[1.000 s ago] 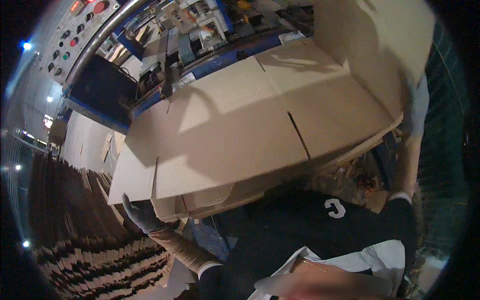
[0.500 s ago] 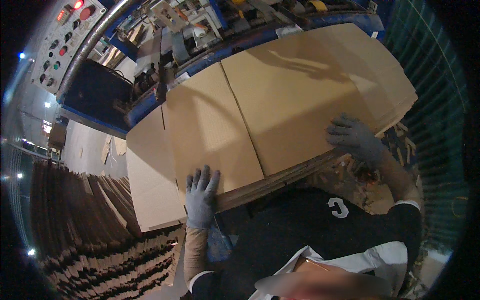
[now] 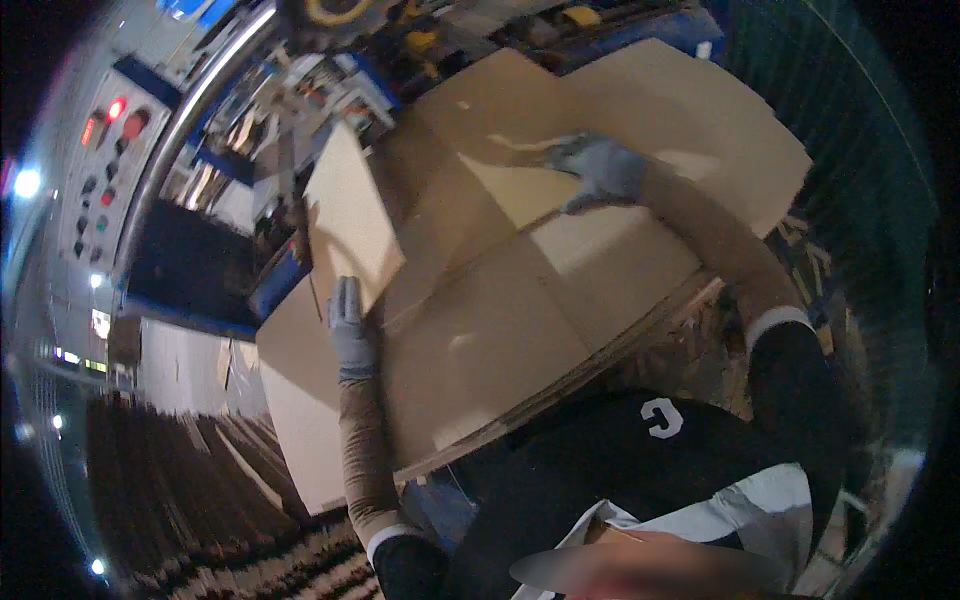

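Observation:
A brown cardboard sheet [image 3: 455,200] lies at the far side of a stack of flat cardboard sheets [image 3: 490,350], partly over the machine's edge. Its left panel [image 3: 350,215] is tilted up and catches the light. Against the lower end of that panel rests my gloved left hand [image 3: 350,330], its fingers straight and close together. My gloved right hand [image 3: 605,172] lies on the sheet towards its right part, fingers spread and the arm reaching forward. Both gloves are grey. The far end of the sheet runs into shadow by the machine.
A blue machine [image 3: 190,225] with metal parts stands along the far side. Its control panel [image 3: 110,170], with buttons and a red light, is at the far left. Dark stacked cardboard [image 3: 180,480] fills the lower left. Cardboard scraps [image 3: 800,260] lie at right, by a green curtain [image 3: 860,200].
The top sheet has moved forward, away from me, baring the stack's near part. Its left panel has tilted up. Both hands have gone forward, the right one also leftward.

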Available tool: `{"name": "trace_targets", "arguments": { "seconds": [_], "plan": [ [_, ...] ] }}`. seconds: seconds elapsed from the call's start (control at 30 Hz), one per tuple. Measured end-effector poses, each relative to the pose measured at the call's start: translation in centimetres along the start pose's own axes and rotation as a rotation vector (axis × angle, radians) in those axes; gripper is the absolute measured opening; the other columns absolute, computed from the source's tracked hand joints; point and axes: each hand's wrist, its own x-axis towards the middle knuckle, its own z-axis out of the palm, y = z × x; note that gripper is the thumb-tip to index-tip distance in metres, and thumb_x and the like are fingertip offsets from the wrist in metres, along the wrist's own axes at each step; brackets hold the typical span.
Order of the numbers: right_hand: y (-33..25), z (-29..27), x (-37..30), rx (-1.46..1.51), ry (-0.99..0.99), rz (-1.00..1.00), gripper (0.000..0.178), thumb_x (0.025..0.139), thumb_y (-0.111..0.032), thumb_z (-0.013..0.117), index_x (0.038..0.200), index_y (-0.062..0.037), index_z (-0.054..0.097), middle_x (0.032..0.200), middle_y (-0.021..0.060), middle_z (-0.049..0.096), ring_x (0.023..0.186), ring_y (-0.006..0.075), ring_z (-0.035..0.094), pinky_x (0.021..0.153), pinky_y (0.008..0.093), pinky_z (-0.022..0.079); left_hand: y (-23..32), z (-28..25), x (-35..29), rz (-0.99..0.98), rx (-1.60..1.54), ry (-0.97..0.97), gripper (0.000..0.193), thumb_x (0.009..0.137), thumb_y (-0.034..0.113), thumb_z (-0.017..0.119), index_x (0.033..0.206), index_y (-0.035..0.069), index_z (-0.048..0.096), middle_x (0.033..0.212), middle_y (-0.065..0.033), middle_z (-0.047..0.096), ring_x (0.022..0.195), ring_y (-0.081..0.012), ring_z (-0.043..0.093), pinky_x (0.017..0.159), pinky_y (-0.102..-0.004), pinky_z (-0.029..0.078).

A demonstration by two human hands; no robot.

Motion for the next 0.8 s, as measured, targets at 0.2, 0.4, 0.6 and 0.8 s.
{"name": "trace_targets", "arguments": {
  "seconds": [0.2, 0.4, 0.6, 0.8],
  "plan": [
    [0.4, 3.8, 6.4, -0.239, 0.233, 0.244, 0.04, 0.076, -0.039, 0.065, 0.108, -0.0158, 0.06, 0.107, 0.008, 0.06, 0.102, 0.029, 0.058, 0.083, 0.042, 0.048, -2.2, 3.5, 6.1, -0.32, 0.136, -0.021, 0.043, 0.091, 0.02, 0.054, 0.129, 0.001, 0.05, 0.128, -0.0235, 0.051, 0.119, -0.0377, 0.048, 0.1, -0.0418, 0.04],
    [-2.1, -1.0, -2.3, -0.051, 0.519, 0.364, 0.047, 0.081, -0.032, 0.065, 0.12, -0.0067, 0.056, 0.113, 0.0175, 0.058, 0.098, 0.0341, 0.06, 0.087, 0.0468, 0.048, 0.2, -4.5, 1.3, -0.342, 0.282, -0.031, 0.078, 0.081, 0.037, 0.07, 0.139, -0.002, 0.035, 0.13, -0.0286, 0.049, 0.117, -0.0409, 0.051, 0.101, -0.0455, 0.04],
    [0.7, -2.0, -19.0, -0.519, 0.476, 1.292, 0.068, 0.084, -0.05, 0.059, 0.126, 0.001, 0.047, 0.109, 0.0244, 0.061, 0.106, 0.0389, 0.057, 0.091, 0.0452, 0.044, 0.0, -11.0, -15.8, -1.105, 0.521, 0.381, 0.07, 0.08, 0.036, 0.071, 0.13, -0.004, 0.041, 0.12, -0.0263, 0.052, 0.104, -0.0371, 0.052, 0.09, -0.0441, 0.041],
    [2.4, -0.5, -18.6, -0.197, 0.738, 1.38, 0.073, 0.082, -0.052, 0.06, 0.135, -0.0038, 0.042, 0.119, 0.0202, 0.06, 0.11, 0.0389, 0.055, 0.098, 0.0471, 0.04, -1.2, -8.8, -20.2, -1.283, 0.415, 0.438, 0.063, 0.079, 0.035, 0.071, 0.122, -0.006, 0.047, 0.11, -0.024, 0.055, 0.092, -0.0334, 0.052, 0.08, -0.0427, 0.041]
  ]
}}
